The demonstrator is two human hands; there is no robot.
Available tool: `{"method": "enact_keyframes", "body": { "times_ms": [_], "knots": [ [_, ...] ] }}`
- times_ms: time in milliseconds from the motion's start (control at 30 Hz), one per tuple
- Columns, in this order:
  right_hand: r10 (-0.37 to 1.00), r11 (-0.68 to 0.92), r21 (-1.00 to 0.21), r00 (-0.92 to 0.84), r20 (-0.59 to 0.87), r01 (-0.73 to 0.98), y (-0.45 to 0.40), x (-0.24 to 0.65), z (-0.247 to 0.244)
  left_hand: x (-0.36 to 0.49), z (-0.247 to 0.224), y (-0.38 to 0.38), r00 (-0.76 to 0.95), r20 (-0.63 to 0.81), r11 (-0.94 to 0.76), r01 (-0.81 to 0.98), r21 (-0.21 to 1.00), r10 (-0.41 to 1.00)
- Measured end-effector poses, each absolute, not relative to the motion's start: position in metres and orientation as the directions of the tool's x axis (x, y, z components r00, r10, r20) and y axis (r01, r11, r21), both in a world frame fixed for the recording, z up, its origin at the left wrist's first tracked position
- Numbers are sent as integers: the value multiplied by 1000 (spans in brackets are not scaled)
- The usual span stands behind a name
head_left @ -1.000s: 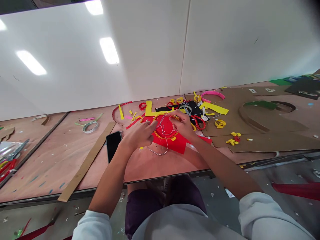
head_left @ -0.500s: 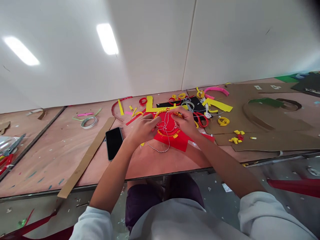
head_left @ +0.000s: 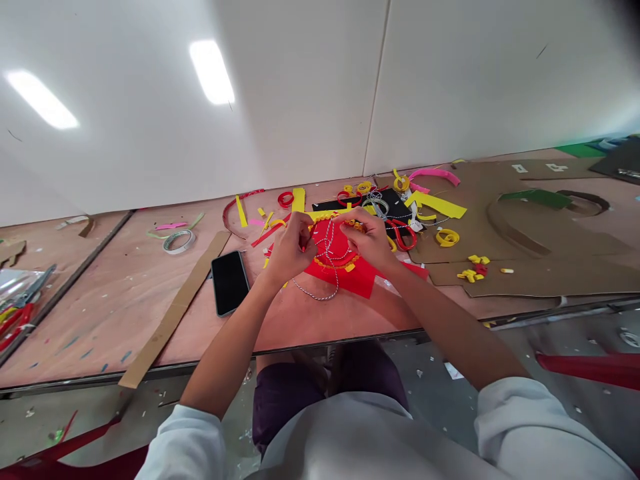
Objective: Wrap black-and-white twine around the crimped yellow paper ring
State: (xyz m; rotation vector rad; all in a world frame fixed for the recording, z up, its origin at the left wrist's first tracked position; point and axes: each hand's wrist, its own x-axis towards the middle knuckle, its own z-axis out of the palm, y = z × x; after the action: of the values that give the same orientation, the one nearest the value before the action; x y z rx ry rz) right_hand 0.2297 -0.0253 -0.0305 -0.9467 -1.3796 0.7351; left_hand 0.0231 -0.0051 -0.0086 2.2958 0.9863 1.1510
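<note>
A red sheet (head_left: pixel 345 283) lies on the table in front of me, with a ring of yellow-orange beaded trim (head_left: pixel 333 265) on it. Over the ring loops a twisted black-and-white string (head_left: pixel 327 297), its loose end curving toward me. My left hand (head_left: pixel 294 248) is closed at the ring's left edge; its fingertips face away and hide what they grip. At the upper right of the ring, my right hand (head_left: pixel 367 239) pinches the string where it meets the trim. Red-handled scissors (head_left: pixel 404 237) lie just beyond my right wrist.
A phone (head_left: pixel 230 283), a cardboard strip (head_left: pixel 173 317) and a tape roll (head_left: pixel 179 241) lie to the left. Yellow paper strips (head_left: pixel 440 205) and a black sheet (head_left: pixel 397 203) sit behind. Large cardboard (head_left: pixel 545 277) covers the right side. A white wall panel (head_left: pixel 310 100) stands behind the table.
My left hand has drawn back slightly to the left, away from the middle of the ring, and turned its fingers upward. My right hand stays near the trim's upper edge.
</note>
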Motion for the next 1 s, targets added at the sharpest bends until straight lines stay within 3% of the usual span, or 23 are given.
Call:
{"method": "enact_keyframes", "body": {
  "times_ms": [300, 500, 733, 1000],
  "knots": [
    [863, 489, -864, 76, 499, 119, -25, 230, -29, 21, -20, 0, 630, 486, -794, 514, 325, 606],
    [857, 502, -858, 71, 511, 109, -24, 231, -31, 19, -22, 2, 577, 580, -807, 513, 292, 576],
    [828, 546, -826, 56, 557, 139, -23, 231, -32, 20, -24, 4, 581, 616, -847, 378, 374, 532],
    [819, 569, -805, -29, 572, 167, -27, 232, -32, 27, -23, 0, 489, 606, -770, 272, 578, 628]
  ]
}}
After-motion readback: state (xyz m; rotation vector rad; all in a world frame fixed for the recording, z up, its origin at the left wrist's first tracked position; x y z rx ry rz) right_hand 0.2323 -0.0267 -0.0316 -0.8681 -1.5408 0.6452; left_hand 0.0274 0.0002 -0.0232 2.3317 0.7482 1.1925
